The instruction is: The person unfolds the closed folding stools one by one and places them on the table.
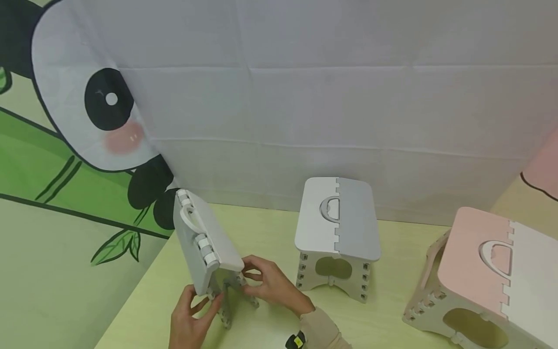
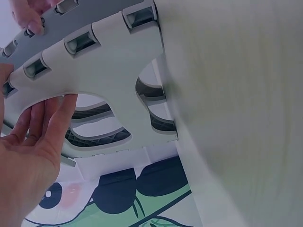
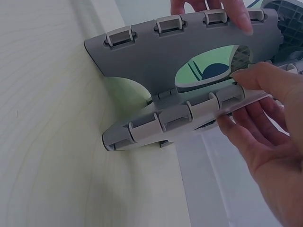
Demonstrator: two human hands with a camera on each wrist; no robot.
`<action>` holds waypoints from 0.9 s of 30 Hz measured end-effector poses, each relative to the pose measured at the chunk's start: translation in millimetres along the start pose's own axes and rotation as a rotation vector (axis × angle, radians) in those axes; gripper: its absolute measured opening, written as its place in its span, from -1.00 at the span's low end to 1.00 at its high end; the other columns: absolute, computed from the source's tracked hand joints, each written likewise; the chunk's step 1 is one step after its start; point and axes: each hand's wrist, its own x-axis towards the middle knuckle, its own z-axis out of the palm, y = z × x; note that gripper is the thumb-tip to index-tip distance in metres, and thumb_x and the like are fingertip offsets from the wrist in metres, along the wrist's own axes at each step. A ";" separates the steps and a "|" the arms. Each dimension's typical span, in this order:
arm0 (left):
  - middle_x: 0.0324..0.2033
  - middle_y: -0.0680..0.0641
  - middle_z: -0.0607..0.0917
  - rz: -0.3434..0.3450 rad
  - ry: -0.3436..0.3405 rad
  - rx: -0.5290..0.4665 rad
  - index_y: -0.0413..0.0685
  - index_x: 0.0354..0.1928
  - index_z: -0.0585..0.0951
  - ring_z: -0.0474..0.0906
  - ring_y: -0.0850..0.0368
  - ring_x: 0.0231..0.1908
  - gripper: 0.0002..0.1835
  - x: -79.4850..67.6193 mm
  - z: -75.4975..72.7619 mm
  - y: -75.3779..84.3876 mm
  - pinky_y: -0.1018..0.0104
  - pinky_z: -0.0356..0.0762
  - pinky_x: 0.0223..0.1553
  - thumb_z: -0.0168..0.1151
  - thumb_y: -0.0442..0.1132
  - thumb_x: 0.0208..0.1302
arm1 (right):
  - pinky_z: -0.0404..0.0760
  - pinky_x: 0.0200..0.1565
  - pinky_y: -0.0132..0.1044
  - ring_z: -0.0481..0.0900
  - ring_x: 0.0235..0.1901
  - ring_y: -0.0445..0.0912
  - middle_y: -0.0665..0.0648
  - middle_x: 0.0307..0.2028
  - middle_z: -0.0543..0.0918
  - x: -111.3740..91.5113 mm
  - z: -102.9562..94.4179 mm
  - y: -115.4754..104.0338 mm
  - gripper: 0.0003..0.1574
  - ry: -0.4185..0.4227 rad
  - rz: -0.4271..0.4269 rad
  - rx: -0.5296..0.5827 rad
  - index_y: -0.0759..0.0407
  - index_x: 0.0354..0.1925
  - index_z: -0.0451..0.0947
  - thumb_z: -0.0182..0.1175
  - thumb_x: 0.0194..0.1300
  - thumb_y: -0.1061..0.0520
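Observation:
A white-and-grey folding step stool stands partly folded at the left of the table, its seat raised into a peak with the handle along the top. My left hand grips the near-left leg panel, its fingers hooked through the cutout in the left wrist view. The other leg panel is pinched between thumb and fingers of my right hand. In the right wrist view, the two hinged leg panels form a narrow V, and their lower ends touch the tabletop.
An unfolded white-and-grey stool stands right of my right hand. Farther right is a larger unfolded pink-and-white stool. A pale cloth backdrop hangs behind the light wooden table, with a panda-printed wall at left.

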 end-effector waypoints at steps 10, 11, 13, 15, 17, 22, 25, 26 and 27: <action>-0.13 -0.01 0.68 -0.014 0.015 0.017 -0.26 -0.07 0.58 0.50 0.64 -0.06 -0.58 0.8 -3.0 -0.9 0.43 0.72 -0.26 0.55 -0.52 0.04 | 0.56 0.22 -0.32 0.57 0.19 -0.10 0.13 0.18 0.60 0.1 -0.8 3.2 -0.36 0.020 -0.005 0.006 0.14 0.26 0.51 0.32 0.27 0.49; -0.13 -0.03 0.68 -0.015 0.017 0.020 -0.27 -0.07 0.58 0.49 0.65 -0.06 -0.58 0.7 -3.3 -1.4 0.42 0.72 -0.26 0.55 -0.53 0.04 | 0.56 0.22 -0.32 0.56 0.20 -0.10 0.12 0.18 0.60 0.1 -0.8 3.6 -0.35 0.021 -0.005 0.009 0.13 0.26 0.51 0.32 0.27 0.49; -0.12 -0.05 0.68 -0.016 0.022 0.026 -0.27 -0.07 0.58 0.48 0.67 -0.05 -0.58 0.7 -4.1 -2.6 0.41 0.73 -0.26 0.55 -0.54 0.03 | 0.56 0.22 -0.32 0.56 0.20 -0.10 0.11 0.18 0.60 0.1 -0.8 4.2 -0.35 0.025 -0.005 0.012 0.12 0.26 0.51 0.32 0.27 0.50; -0.13 -0.07 0.69 -0.017 0.027 0.030 -0.28 -0.07 0.58 0.47 0.68 -0.05 -0.58 0.9 -4.9 -3.8 0.42 0.72 -0.26 0.54 -0.54 0.03 | 0.55 0.23 -0.32 0.56 0.20 -0.09 0.11 0.17 0.61 0.1 -0.8 4.5 -0.36 0.029 -0.007 0.011 0.12 0.25 0.51 0.32 0.27 0.49; -0.13 -0.08 0.68 -0.013 0.030 0.035 -0.28 -0.07 0.58 0.47 0.68 -0.05 -0.58 1.0 -5.5 -4.6 0.43 0.72 -0.26 0.54 -0.54 0.03 | 0.55 0.23 -0.31 0.57 0.19 -0.09 0.11 0.16 0.61 0.0 -0.9 4.6 -0.37 0.034 -0.007 0.005 0.12 0.24 0.52 0.32 0.27 0.49; -0.15 -0.01 0.67 0.016 0.045 0.035 -0.28 -0.08 0.58 0.49 0.66 -0.05 -0.58 1.1 -7.3 -7.2 0.45 0.71 -0.28 0.53 -0.56 0.01 | 0.55 0.23 -0.31 0.57 0.18 -0.10 0.11 0.13 0.62 -0.1 -1.8 4.0 -0.39 0.045 -0.013 -0.007 0.14 0.23 0.52 0.32 0.27 0.48; -0.15 0.07 0.65 0.032 0.060 0.033 -0.29 -0.09 0.59 0.50 0.65 -0.05 -0.58 1.1 -8.7 -8.7 0.47 0.71 -0.28 0.53 -0.58 -0.01 | 0.55 0.24 -0.30 0.57 0.17 -0.09 0.12 0.12 0.62 0.1 -2.3 3.8 -0.40 0.048 -0.017 0.002 0.15 0.23 0.52 0.33 0.28 0.48; -0.15 0.09 0.64 0.034 0.064 0.034 -0.30 -0.10 0.59 0.50 0.65 -0.05 -0.58 1.1 -9.1 -9.0 0.48 0.70 -0.28 0.53 -0.58 -0.01 | 0.54 0.24 -0.30 0.57 0.17 -0.09 0.12 0.12 0.61 0.2 -2.4 3.9 -0.40 0.048 -0.017 0.008 0.15 0.23 0.52 0.33 0.28 0.47; -0.16 0.11 0.64 0.036 0.067 0.034 -0.30 -0.10 0.59 0.51 0.64 -0.05 -0.58 1.0 -9.6 -9.3 0.48 0.70 -0.28 0.53 -0.58 -0.02 | 0.54 0.24 -0.30 0.57 0.17 -0.09 0.12 0.12 0.61 0.3 -2.5 4.2 -0.41 0.049 -0.018 0.011 0.15 0.23 0.52 0.33 0.28 0.47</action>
